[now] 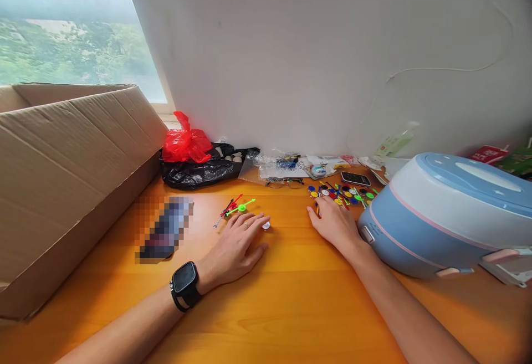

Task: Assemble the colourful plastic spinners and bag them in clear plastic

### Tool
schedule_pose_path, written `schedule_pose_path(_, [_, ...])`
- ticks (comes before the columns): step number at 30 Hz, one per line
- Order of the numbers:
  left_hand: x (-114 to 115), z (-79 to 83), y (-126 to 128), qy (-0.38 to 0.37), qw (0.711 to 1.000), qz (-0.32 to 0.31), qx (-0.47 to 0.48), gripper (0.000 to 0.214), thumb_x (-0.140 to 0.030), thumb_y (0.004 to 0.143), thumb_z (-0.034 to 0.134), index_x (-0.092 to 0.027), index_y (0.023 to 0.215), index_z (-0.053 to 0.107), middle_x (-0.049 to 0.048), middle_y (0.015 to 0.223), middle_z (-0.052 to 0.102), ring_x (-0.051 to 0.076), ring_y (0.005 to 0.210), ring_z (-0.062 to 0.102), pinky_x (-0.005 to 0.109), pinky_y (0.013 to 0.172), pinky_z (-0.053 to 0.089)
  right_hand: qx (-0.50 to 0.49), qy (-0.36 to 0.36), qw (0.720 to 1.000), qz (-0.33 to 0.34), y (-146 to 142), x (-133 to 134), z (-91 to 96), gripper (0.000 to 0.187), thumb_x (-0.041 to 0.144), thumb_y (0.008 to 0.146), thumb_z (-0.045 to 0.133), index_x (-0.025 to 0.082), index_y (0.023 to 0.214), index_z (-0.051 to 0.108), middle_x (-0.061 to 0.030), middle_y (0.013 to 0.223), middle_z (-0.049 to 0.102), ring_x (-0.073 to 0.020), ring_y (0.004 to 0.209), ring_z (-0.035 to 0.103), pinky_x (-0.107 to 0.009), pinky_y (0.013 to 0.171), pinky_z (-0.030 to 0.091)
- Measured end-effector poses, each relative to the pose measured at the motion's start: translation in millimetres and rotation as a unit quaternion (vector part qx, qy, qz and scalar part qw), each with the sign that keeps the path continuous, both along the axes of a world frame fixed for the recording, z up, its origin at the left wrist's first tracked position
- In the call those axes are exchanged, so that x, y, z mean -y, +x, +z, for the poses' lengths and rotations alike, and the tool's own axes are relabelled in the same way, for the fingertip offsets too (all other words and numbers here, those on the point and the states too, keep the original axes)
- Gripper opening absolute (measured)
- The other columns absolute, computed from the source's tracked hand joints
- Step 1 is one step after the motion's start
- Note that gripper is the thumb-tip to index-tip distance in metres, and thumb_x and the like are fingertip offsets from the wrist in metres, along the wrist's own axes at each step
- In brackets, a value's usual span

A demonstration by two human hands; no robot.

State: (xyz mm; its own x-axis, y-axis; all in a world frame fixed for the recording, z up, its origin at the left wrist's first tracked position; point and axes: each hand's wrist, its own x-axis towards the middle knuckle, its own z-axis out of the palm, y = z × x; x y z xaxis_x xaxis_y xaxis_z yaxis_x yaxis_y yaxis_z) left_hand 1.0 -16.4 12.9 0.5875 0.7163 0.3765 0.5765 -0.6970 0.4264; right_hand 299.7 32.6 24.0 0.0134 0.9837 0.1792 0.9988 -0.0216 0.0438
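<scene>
My left hand (238, 249), with a black watch on its wrist, lies low over the table with fingers stretched out. A white disc (266, 225) sits at its index fingertip; whether they touch is unclear. Just beyond its knuckles lie plastic arrow spinners: a green one (242, 208), a red one and a dark one. My right hand (336, 224) reaches to the near left edge of a pile of coloured discs and arrows (347, 193). Between its thumb and index finger shows a slim yellow plastic piece (318, 209). The other fingertips are partly hidden behind the hand.
A blue and white rice cooker (440, 220) stands close by my right forearm. At left are a large cardboard box (78, 181) and a blurred-out flat object (166, 231). Along the wall lie a red bag (187, 143), a black bag (195, 173), glasses (286, 183) and a dark device (355, 178).
</scene>
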Motion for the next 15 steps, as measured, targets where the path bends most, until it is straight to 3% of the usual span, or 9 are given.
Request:
schedule_pose_path(3, [-1.2,-0.5,0.2,0.007,1.0,-0.015,-0.012,0.042,-0.024,0.102,0.061,-0.028,0.143,0.055,0.0098,0.147,0.065,0.034,0.139,0.054,0.058,0.119,0.041,-0.005,0.002,1.0,0.001,1.9,-0.9,-0.8,0.024,0.026,0.108,0.049,0.016,0.11,0.071,-0.0135,0.117,0.074,-0.0281,0.1,0.073,-0.035,0.077,0.047])
schedule_pose_path(7, [-2.3,1.1,0.7,0.0,1.0,-0.015,0.009,0.019,-0.02,0.101,0.059,-0.026,0.118,0.066,0.0081,0.123,0.074,0.03,0.118,0.064,0.051,0.105,0.049,-0.021,0.001,1.0,-0.001,4.6,-1.9,-1.3,0.028,0.013,0.106,0.048,0.018,0.119,0.073,-0.0129,0.121,0.074,-0.0277,0.106,0.073,-0.034,0.081,0.048])
schedule_pose_path(10, [-2.7,1.2,1.5,0.003,1.0,-0.012,0.011,0.017,-0.018,0.105,0.052,-0.025,0.106,0.068,0.0062,0.107,0.075,0.027,0.103,0.065,0.046,0.096,0.05,-0.026,-0.003,1.0,-0.006,6.0,-3.4,-0.9,0.03,0.011,0.105,0.05,0.018,0.123,0.073,-0.0126,0.121,0.075,-0.0277,0.109,0.073,-0.034,0.085,0.049])
schedule_pose_path(15, [-2.6,0.0,2.8,0.008,1.0,-0.014,0.018,0.017,-0.02,0.106,0.052,-0.024,0.108,0.069,0.006,0.104,0.075,0.026,0.098,0.065,0.043,0.089,0.049,-0.022,-0.012,1.0,-0.019,7.8,-6.4,0.7,0.023,0.013,0.104,0.053,0.015,0.112,0.074,-0.0139,0.11,0.076,-0.0279,0.104,0.074,-0.034,0.083,0.049])
